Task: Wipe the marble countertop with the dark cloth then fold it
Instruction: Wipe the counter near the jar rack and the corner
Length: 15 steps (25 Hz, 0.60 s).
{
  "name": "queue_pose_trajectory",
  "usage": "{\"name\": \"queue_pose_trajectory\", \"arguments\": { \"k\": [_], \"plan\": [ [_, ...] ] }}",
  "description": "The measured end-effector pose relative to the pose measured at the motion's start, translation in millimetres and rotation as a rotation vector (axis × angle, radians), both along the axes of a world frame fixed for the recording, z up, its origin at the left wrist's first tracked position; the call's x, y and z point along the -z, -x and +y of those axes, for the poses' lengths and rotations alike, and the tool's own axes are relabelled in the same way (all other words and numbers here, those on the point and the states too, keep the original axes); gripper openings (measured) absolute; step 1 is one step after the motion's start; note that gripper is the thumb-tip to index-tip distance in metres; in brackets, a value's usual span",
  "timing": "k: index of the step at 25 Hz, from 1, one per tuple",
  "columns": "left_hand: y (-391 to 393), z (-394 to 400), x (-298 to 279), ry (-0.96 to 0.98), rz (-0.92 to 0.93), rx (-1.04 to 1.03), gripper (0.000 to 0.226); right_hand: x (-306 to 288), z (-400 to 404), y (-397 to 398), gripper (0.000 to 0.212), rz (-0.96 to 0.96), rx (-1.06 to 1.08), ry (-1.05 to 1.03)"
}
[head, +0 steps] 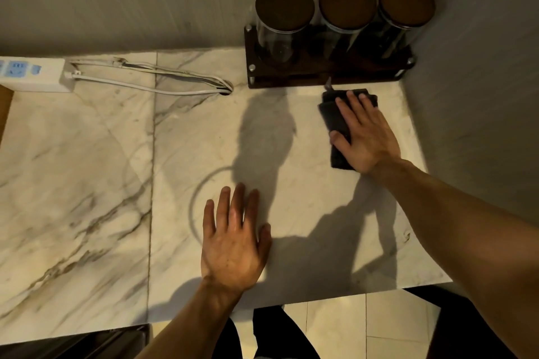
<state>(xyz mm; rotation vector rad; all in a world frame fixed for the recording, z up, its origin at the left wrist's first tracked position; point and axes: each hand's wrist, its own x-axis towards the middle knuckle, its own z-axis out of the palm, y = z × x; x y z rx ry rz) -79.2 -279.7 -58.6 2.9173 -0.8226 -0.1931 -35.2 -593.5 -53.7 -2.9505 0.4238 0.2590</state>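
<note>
Cloth (335,122), dark and folded small, lies at the counter's (87,183) far right corner just before the jar rack (326,73), pinned under the flat, spread right hand (364,137); wipe with even pressure and overlapping strokes while the open, empty left hand (233,245) braces.

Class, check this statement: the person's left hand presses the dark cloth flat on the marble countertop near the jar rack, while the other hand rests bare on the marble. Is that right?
One error: it is the right hand that presses the dark cloth on the marble countertop near the jar rack. The left hand rests bare on the marble. The head view shows this.
</note>
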Motion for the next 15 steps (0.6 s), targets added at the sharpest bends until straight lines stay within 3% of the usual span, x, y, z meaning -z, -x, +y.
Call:
{"name": "queue_pose_trajectory", "arguments": {
  "k": [15],
  "plan": [
    [-0.4,1.2,0.9,0.017,0.014,-0.016,0.061,4.4,6.7,-11.5,0.073,-0.120,0.488,-0.049]
  ]
}}
